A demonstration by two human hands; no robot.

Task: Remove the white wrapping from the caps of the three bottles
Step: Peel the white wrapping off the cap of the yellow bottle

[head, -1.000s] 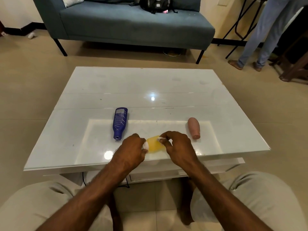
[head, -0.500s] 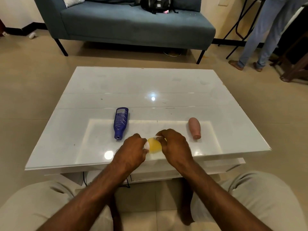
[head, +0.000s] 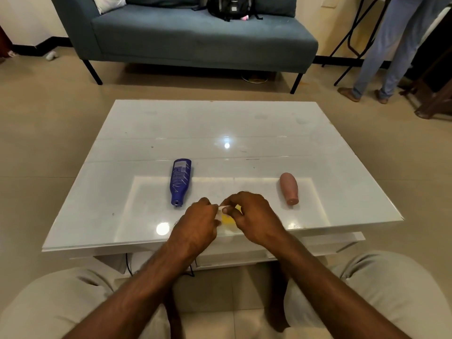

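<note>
Surface (head: pixel 220 123): white, glossy, carrying all three bottles.
Left hand (head: pixel 195 226): my fingers curl round the yellow bottle's (head: pixel 228 220) end.
Right hand (head: pixel 254 216): my fingers seem to pinch the white wrapping (head: pixel 221 209); it is mostly hidden.
Blue bottle (head: pixel 180 181): lying flat left of my hands, cap toward me.
Pink bottle (head: pixel 289 188): lying flat, off right.
Yellow bottle: between my hands, near the front edge.
</note>
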